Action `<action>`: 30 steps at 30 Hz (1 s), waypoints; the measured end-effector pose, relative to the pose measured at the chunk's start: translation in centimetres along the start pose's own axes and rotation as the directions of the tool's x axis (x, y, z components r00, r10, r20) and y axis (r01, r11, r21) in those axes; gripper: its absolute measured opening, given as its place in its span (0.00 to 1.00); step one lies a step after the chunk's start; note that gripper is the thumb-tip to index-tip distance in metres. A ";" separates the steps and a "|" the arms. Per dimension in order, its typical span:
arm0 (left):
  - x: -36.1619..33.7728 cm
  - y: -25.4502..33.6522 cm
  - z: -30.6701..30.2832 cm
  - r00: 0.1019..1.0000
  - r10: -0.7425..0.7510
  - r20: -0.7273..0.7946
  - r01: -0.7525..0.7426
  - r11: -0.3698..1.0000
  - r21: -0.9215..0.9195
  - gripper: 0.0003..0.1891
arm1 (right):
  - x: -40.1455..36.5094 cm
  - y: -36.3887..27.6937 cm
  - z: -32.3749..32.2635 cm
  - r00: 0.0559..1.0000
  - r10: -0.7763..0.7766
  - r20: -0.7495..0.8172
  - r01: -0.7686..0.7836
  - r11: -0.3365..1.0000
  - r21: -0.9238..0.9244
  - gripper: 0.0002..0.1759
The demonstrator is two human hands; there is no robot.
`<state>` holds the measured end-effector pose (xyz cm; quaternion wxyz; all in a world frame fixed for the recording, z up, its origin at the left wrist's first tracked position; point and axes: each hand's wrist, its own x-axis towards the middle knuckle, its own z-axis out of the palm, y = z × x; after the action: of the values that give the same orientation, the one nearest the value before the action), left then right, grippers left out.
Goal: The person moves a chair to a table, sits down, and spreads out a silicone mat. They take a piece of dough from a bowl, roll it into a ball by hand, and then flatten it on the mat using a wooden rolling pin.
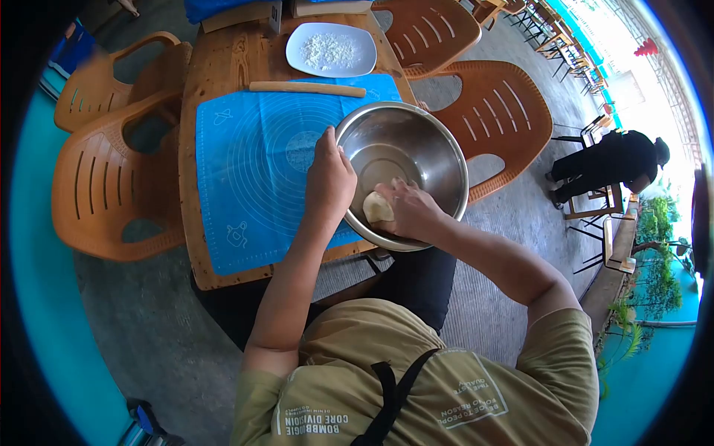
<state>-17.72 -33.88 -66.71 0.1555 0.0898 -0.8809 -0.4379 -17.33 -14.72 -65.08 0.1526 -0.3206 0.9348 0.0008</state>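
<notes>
A steel bowl (439, 160) sits tilted at the right front of the wooden table, partly over a blue printed mat (253, 178). My left hand (331, 178) grips the bowl's left rim, with its thumb along the edge. Inside the bowl, a pale lump of dough (378, 209) lies against the lower left wall. My right hand (409, 210) is down in the bowl, closed on the dough's right side. A wooden rolling pin (307, 88) lies across the mat's far edge. Beyond it stands a white plate (297, 50) with white flour on it.
Orange chairs stand left (111, 186) and right (498, 123) of the wooden table (212, 63). Boxes with blue covering (230, 11) are at its far end. A person in black (610, 160) bends near stools at the right, beside plants (658, 260).
</notes>
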 end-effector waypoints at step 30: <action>-0.1 0.4 -0.6 0.997 -0.042 0.063 0.041 0.999 0.014 0.23 | 4.2 -0.1 0.0 0.980 0.111 -0.165 -0.111 0.994 0.007 0.50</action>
<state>-17.39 -34.05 -66.04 0.1179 0.0950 -0.8861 -0.4380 -20.43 -17.35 -66.30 0.0742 -0.2671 0.9607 -0.0163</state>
